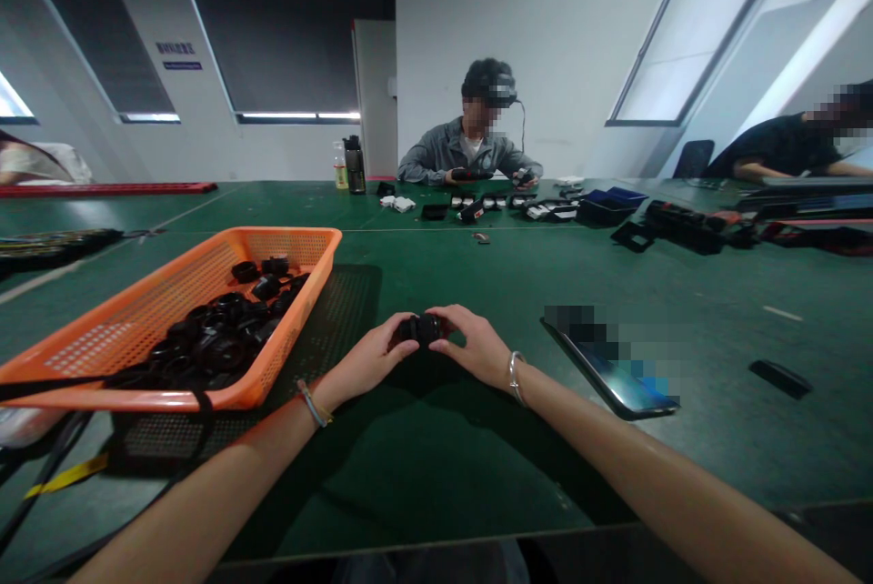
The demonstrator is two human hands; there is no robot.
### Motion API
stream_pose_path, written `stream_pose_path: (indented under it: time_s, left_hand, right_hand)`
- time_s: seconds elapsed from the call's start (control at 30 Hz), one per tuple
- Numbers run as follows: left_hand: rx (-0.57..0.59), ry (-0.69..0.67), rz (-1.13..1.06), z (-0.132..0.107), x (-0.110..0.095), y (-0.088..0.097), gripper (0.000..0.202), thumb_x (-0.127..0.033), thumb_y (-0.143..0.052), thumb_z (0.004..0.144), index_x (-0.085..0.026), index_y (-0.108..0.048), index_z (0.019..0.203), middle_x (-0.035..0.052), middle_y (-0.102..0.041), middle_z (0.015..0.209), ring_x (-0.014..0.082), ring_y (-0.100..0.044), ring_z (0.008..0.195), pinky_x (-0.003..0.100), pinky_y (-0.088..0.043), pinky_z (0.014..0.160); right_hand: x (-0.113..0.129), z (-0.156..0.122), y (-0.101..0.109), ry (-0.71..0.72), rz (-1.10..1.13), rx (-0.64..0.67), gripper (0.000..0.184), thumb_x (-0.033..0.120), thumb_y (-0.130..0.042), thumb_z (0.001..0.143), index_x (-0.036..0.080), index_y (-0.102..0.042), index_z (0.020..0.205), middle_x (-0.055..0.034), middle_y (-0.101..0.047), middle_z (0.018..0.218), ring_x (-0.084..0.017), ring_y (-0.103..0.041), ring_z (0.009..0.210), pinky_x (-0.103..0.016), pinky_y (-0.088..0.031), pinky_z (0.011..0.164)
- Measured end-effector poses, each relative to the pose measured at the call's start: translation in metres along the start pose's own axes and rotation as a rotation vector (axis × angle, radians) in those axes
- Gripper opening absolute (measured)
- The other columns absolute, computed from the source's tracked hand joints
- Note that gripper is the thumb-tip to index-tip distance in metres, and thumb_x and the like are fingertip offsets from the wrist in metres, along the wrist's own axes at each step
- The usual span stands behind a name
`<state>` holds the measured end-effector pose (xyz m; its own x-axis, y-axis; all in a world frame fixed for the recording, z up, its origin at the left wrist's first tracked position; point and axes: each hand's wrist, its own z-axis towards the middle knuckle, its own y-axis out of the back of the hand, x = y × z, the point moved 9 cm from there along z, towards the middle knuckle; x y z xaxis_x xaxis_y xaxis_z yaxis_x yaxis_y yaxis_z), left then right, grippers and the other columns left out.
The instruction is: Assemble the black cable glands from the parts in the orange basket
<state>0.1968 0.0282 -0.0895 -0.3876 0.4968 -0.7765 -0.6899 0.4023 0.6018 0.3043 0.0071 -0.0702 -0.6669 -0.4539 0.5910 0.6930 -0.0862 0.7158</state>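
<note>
Between my two hands is a black cylindrical lens-like part (424, 330), held just over the green table. The fingers and thumb of my left hand (386, 349) close on its left end. My right hand (476, 346) grips the opposite end the same way, its fingertips curled round the rim. The part's fine detail is too small and dark to make out. To the left stands an orange perforated basket (278, 377) with a heap of black round parts (222, 338) in it, several of them ring-shaped.
A phone (631, 379) lies right of my right hand, with a small black curved piece (780, 378) beyond it. Across the table a person (470, 147) handles dark items. Black boxes (607, 205) and a dark bottle (354, 166) stand at the back. Cables (51, 466) run beside the basket.
</note>
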Motion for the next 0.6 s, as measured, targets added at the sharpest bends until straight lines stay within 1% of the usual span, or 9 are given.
stream_pose_path:
  time_s: [0.07,0.13,0.23,0.33,0.4,0.5,0.57,0.6]
  left_hand:
    - [-0.015,-0.022,0.055,-0.001,-0.004,0.002,0.036,-0.024,-0.050,0.079,-0.016,-0.047,0.113,0.0090,-0.060,0.108,0.0224,-0.056,0.100,0.035,-0.043,0.088]
    - [-0.025,-0.038,0.105,-0.002,-0.006,0.002,0.038,-0.022,-0.051,0.078,-0.016,-0.046,0.115,0.0103,-0.057,0.116,0.0231,-0.053,0.107,0.037,-0.040,0.094]
    - [-0.046,-0.076,0.178,-0.003,-0.007,0.003,0.041,-0.021,-0.051,0.079,-0.016,-0.044,0.118,0.0122,-0.054,0.121,0.0232,-0.051,0.112,0.040,-0.038,0.098]
    - [-0.062,-0.139,0.233,-0.005,-0.010,0.003,0.041,-0.021,-0.051,0.079,-0.017,-0.043,0.119,0.0121,-0.053,0.123,0.0227,-0.049,0.114,0.041,-0.038,0.098]
    - [-0.070,-0.163,0.247,-0.005,-0.011,0.003,0.041,-0.021,-0.052,0.079,-0.018,-0.044,0.119,0.0115,-0.053,0.122,0.0226,-0.048,0.114,0.042,-0.037,0.099]
    - [-0.088,-0.124,0.200,-0.003,-0.009,0.005,0.040,-0.022,-0.053,0.078,-0.017,-0.045,0.117,0.0116,-0.053,0.120,0.0230,-0.049,0.111,0.041,-0.038,0.097]
    - [-0.095,-0.071,0.113,-0.001,-0.003,0.006,0.040,-0.024,-0.053,0.077,-0.016,-0.045,0.116,0.0112,-0.055,0.115,0.0221,-0.054,0.101,0.039,-0.043,0.089]
    - [-0.086,-0.044,0.056,0.001,0.000,0.005,0.041,-0.026,-0.053,0.078,-0.016,-0.045,0.116,0.0102,-0.057,0.108,0.0207,-0.056,0.093,0.036,-0.045,0.083]
  right_hand:
    - [0.000,-0.001,-0.002,-0.034,0.007,0.028,0.033,0.014,-0.062,0.072,0.014,-0.055,0.105,-0.0084,-0.060,0.094,-0.018,-0.056,0.083,-0.036,-0.047,0.078]
    - [0.000,-0.001,-0.004,-0.068,0.041,0.047,0.032,0.015,-0.059,0.074,0.013,-0.054,0.106,-0.0098,-0.060,0.098,-0.018,-0.057,0.086,-0.036,-0.046,0.080]
    - [0.002,-0.003,-0.007,-0.121,0.108,0.074,0.028,0.016,-0.053,0.078,0.013,-0.052,0.106,-0.0098,-0.061,0.099,-0.018,-0.057,0.085,-0.034,-0.045,0.078]
    - [0.004,-0.005,-0.010,-0.164,0.173,0.097,0.023,0.016,-0.048,0.081,0.013,-0.052,0.104,-0.0076,-0.061,0.092,-0.016,-0.056,0.079,-0.030,-0.045,0.073]
    - [0.004,-0.005,-0.011,-0.194,0.208,0.109,0.022,0.015,-0.046,0.082,0.012,-0.052,0.103,-0.0064,-0.061,0.088,-0.015,-0.056,0.075,-0.029,-0.044,0.070]
    - [0.001,-0.005,-0.013,-0.246,0.243,0.135,0.021,0.017,-0.042,0.085,0.011,-0.051,0.104,-0.0058,-0.060,0.083,-0.014,-0.055,0.069,-0.027,-0.044,0.065]
    - [-0.001,-0.004,-0.014,-0.252,0.221,0.136,0.022,0.017,-0.040,0.086,0.011,-0.050,0.104,-0.0065,-0.060,0.084,-0.015,-0.056,0.070,-0.029,-0.045,0.067]
    - [-0.001,-0.003,-0.013,-0.237,0.188,0.124,0.022,0.017,-0.042,0.085,0.011,-0.049,0.106,-0.0074,-0.060,0.087,-0.016,-0.057,0.074,-0.031,-0.046,0.070]
